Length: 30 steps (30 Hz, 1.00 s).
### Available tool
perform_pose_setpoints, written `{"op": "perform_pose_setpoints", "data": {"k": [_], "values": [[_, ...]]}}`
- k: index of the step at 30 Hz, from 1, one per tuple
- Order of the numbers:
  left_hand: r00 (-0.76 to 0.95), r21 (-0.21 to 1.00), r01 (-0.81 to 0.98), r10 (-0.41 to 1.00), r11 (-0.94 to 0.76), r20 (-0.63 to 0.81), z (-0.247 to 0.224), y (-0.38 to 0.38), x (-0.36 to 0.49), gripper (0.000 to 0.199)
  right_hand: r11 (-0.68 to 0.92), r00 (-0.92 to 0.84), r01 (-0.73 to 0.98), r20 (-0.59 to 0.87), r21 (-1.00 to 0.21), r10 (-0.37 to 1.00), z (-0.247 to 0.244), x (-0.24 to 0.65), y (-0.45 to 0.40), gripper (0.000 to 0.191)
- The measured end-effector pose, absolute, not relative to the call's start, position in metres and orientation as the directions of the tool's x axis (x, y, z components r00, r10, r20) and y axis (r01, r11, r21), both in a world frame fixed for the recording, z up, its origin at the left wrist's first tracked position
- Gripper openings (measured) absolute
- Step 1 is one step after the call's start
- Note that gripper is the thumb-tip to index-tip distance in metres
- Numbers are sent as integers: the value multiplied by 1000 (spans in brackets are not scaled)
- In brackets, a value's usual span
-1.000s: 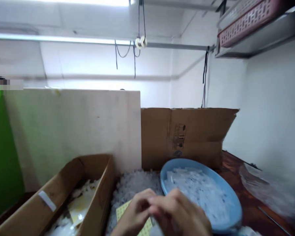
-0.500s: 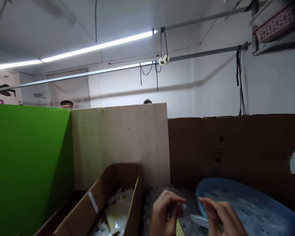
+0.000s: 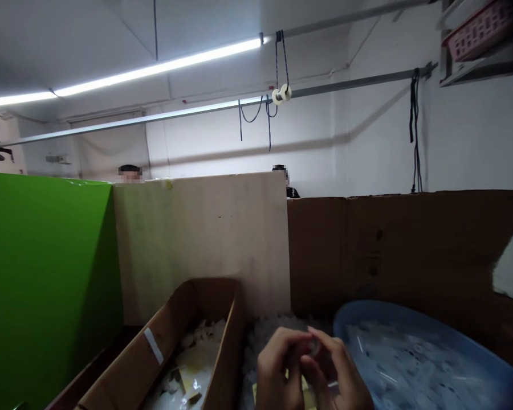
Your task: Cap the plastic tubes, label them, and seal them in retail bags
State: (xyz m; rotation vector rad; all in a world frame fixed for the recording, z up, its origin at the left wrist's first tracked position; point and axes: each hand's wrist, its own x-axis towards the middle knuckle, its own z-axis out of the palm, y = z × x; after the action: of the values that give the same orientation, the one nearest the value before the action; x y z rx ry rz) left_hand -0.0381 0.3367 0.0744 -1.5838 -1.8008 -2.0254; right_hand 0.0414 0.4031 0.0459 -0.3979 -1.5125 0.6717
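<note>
curling in close together, the left hand and right hand are just left of the blue basin, fingertips nearly meeting around a small clear piece. both look mostly closed, but i honestly can't tell which one's gripping it. there's a yellow sheet partly hidden under them, pale bits heaped left of the basin, and an open cardboard box further left, all on the desk, plus clear plastic pieces inside the basin.
</note>
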Motion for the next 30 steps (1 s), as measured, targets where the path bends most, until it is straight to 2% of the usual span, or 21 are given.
{"op": "perform_pose_setpoints", "data": {"k": [2,5,7,10,13,15,19,24,30], "values": [[-543,757,565,544,-328,640,76,335,-41,32,761,-65,-168,777,-627,626,48,44,404,38],[-557,767,543,536,-342,634,79,335,-46,30,710,33,-60,709,-702,704,57,57,409,30],[-506,751,563,574,-345,643,81,334,-45,27,639,104,19,637,-769,764,63,68,413,32],[-442,741,587,637,-327,632,87,332,-38,24,589,123,39,589,-807,798,69,79,417,39],[-470,768,557,642,-317,606,93,330,-28,22,581,23,-55,581,-812,814,71,82,418,42],[-506,802,515,647,-304,570,96,329,-26,22,575,-134,-133,589,-808,797,72,84,418,40],[-536,849,446,675,-283,507,103,323,-34,22,635,-427,-157,632,-756,646,82,89,417,27],[-474,871,403,750,-282,462,109,319,-47,20,675,-519,-141,634,-725,573,93,98,420,24],[-476,877,413,763,-245,437,110,321,-38,15,683,-557,-87,604,-725,570,99,107,421,23]]}}
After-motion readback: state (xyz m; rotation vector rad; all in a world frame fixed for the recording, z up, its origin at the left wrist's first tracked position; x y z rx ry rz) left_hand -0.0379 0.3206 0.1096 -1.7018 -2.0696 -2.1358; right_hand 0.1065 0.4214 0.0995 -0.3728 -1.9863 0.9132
